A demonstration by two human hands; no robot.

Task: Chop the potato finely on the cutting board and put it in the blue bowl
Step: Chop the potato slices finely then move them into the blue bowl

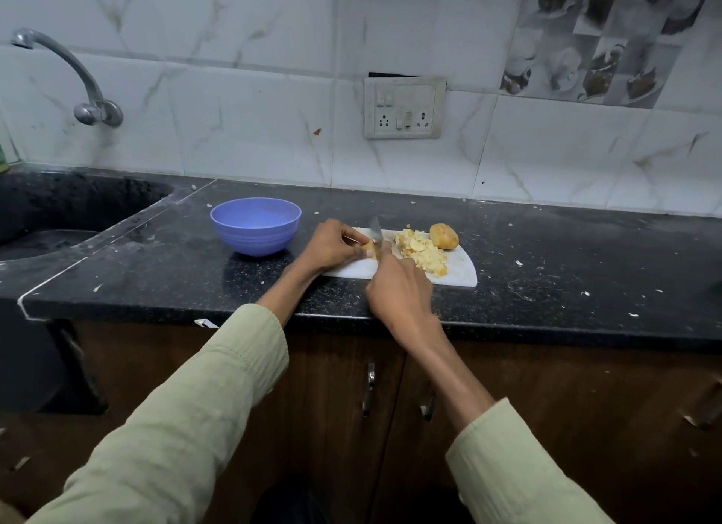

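Note:
A white cutting board (461,273) lies on the black counter. On its left part my left hand (332,246) pinches a small potato piece (370,250). My right hand (398,289) grips a knife (376,232); its handle is hidden in the fist and its blade stands on that piece. A pile of chopped potato (422,252) covers the board's middle. An uncut brown potato chunk (444,236) sits at the board's far right. The blue bowl (256,226) stands on the counter left of the board and looks empty.
A dark sink (58,211) with a metal tap (78,78) fills the far left. Potato scraps dot the black counter (566,257). A switch and socket panel (404,107) is on the tiled wall behind. Brown cabinet doors with handles (369,388) are below the counter edge.

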